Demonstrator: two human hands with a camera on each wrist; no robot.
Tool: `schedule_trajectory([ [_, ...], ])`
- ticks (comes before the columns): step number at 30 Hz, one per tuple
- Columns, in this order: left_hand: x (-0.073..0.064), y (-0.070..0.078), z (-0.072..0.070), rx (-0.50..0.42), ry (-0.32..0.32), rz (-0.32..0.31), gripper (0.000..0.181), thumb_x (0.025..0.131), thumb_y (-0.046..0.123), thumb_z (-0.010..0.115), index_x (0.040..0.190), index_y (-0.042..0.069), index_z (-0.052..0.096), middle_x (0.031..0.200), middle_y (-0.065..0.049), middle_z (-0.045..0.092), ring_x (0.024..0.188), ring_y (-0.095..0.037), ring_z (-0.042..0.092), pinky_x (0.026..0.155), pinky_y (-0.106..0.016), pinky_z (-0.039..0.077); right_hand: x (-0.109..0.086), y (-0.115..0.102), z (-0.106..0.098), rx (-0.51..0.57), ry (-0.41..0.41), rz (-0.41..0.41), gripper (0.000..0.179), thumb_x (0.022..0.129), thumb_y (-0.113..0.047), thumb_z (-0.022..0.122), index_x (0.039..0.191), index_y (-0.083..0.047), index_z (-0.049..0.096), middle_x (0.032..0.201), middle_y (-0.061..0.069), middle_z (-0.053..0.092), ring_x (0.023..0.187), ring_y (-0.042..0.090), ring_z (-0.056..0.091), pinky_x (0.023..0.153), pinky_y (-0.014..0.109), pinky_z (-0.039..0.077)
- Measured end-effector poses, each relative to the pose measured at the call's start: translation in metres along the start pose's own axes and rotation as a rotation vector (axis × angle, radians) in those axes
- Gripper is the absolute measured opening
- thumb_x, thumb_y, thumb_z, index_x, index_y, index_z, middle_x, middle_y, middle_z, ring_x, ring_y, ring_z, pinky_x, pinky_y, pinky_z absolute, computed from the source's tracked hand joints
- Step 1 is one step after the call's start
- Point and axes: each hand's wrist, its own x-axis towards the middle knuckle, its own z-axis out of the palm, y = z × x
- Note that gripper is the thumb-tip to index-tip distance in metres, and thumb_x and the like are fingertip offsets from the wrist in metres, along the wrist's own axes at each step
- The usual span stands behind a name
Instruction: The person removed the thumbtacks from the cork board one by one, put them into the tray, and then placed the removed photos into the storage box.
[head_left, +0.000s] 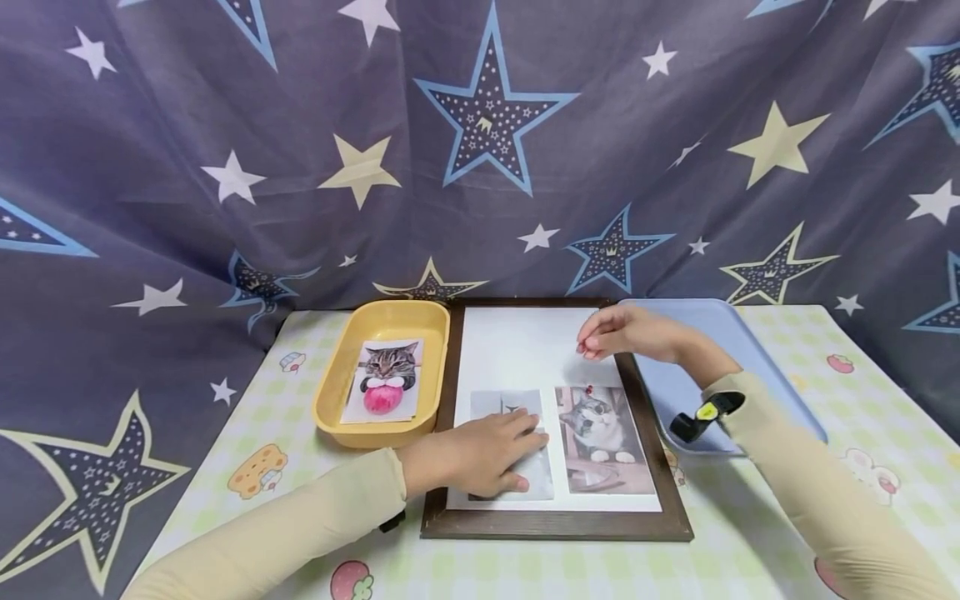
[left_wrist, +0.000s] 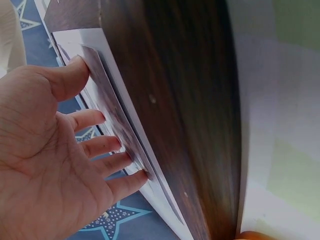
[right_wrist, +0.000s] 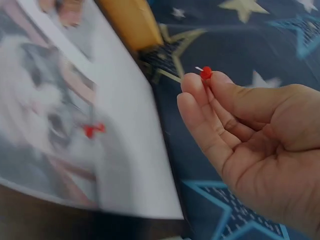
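My left hand (head_left: pixel 487 454) lies with spread, straight fingers over a photo (head_left: pixel 540 479) on the left of a white board (head_left: pixel 525 346) framed in dark brown wood. In the left wrist view its fingertips touch the photo's face; the hand covers much of the print. Above the board's right side, my right hand (head_left: pixel 630 331) pinches a red push pin (right_wrist: pixel 206 73) between thumb and fingers, its metal point sticking out. Below that hand is a photo of a grey and white cat (head_left: pixel 607 433), with another red push pin (head_left: pixel 589 389) at its top edge.
A yellow tray (head_left: pixel 330 400) stands left of the board and holds a photo of a tabby cat with a pink ball (head_left: pixel 386 379). To the right lies a blue tray (head_left: pixel 750 367), partly behind the right arm. A star-patterned curtain (head_left: pixel 480 233) hangs behind the table.
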Motion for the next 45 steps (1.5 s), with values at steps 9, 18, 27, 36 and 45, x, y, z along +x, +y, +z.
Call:
schedule_trajectory([
  [9, -0.002, 0.0, 0.001, 0.006, -0.016, -0.005, 0.066, 0.105, 0.048, 0.048, 0.161, 0.018, 0.03, 0.168, -0.011, 0.025, 0.157, -0.029, 0.024, 0.126, -0.043, 0.028, -0.029, 0.004, -0.055, 0.284, 0.141, -0.059, 0.023, 0.102, 0.004, 0.053, 0.107, -0.004, 0.074, 0.098, 0.005, 0.077, 0.09, 0.012, 0.074, 0.088, 0.028, 0.061],
  [18, -0.001, -0.001, 0.002, 0.005, -0.016, -0.01, 0.067, 0.105, 0.048, 0.048, 0.161, 0.018, 0.029, 0.169, -0.011, 0.025, 0.157, -0.03, 0.024, 0.126, -0.043, 0.027, -0.031, 0.029, -0.082, 0.312, 0.318, 0.06, 0.027, 0.103, 0.001, 0.054, 0.098, -0.015, 0.075, 0.093, -0.001, 0.077, 0.087, 0.008, 0.074, 0.083, 0.023, 0.061],
  [27, -0.001, -0.001, 0.002, 0.0, -0.021, -0.011, 0.066, 0.105, 0.048, 0.048, 0.161, 0.019, 0.029, 0.169, -0.01, 0.025, 0.157, -0.029, 0.023, 0.127, -0.042, 0.026, -0.017, 0.056, -0.085, 0.147, 0.406, 0.128, 0.03, 0.101, 0.001, 0.058, 0.128, 0.015, 0.058, 0.087, -0.006, 0.075, 0.082, 0.006, 0.073, 0.084, 0.027, 0.062],
  [36, -0.001, -0.001, 0.001, -0.016, -0.013, -0.004, 0.066, 0.105, 0.047, 0.048, 0.161, 0.017, 0.029, 0.168, -0.012, 0.025, 0.157, -0.031, 0.023, 0.127, -0.043, 0.025, -0.003, 0.069, -0.085, -0.03, 0.491, 0.165, 0.037, 0.099, 0.002, 0.061, 0.128, 0.024, 0.054, 0.082, -0.006, 0.072, 0.072, 0.004, 0.069, 0.074, 0.026, 0.062],
  [45, 0.0, 0.001, 0.002, -0.01, -0.003, 0.002, 0.066, 0.105, 0.047, 0.049, 0.161, 0.017, 0.03, 0.168, -0.013, 0.026, 0.156, -0.031, 0.024, 0.126, -0.044, 0.028, 0.004, 0.08, -0.086, -0.071, 0.496, 0.193, 0.033, 0.097, 0.005, 0.063, 0.123, 0.025, 0.057, 0.08, -0.006, 0.073, 0.07, 0.003, 0.066, 0.068, 0.023, 0.06],
])
